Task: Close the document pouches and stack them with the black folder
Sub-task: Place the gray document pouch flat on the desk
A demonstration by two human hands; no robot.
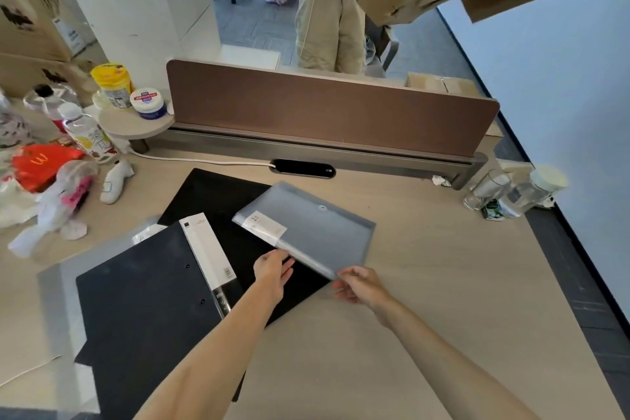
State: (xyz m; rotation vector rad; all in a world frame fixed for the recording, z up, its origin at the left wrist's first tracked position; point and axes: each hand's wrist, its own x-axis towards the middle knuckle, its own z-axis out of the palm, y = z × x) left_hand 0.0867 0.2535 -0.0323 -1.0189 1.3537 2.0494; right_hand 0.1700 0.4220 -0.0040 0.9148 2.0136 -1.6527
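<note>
The grey document pouch [306, 228] lies slanted in the middle of the frame, its upper-left part overlapping a black sheet [218, 194] and its lower-right part on the bare desk [426, 283]. Its snap button [321, 207] sits near the far edge, and a white label [267, 223] shows at its left corner. Both hands meet its near, translucent edge. The left hand [272, 273] has its fingers laid along that edge, loosely curled. The right hand [361, 285] pinches the lower corner of the flap, though whether the left grip truly clenches the plastic or only rests on it is hard to tell from this angle.

The step in hand looks like closing this pouch. To do it well, fold the flap evenly with both hands so the edge stays straight, then press squarely at the snap until it seats. A crooked fold would leave the button off its mate.

The black folder [146, 300], with its white spine strip [208, 249], lies at lower left, on top of a clear pouch [54, 303] whose edge juts out beneath it. Stacking means sliding leftward over it.

Open room is good at lower right, where the desk is bare. At right, the glass jars [511, 194] stand near the desk's edge, well apart from the pouch. The wrappers [47, 174] at upper left crowd that side, so keep moves low and central.
</note>
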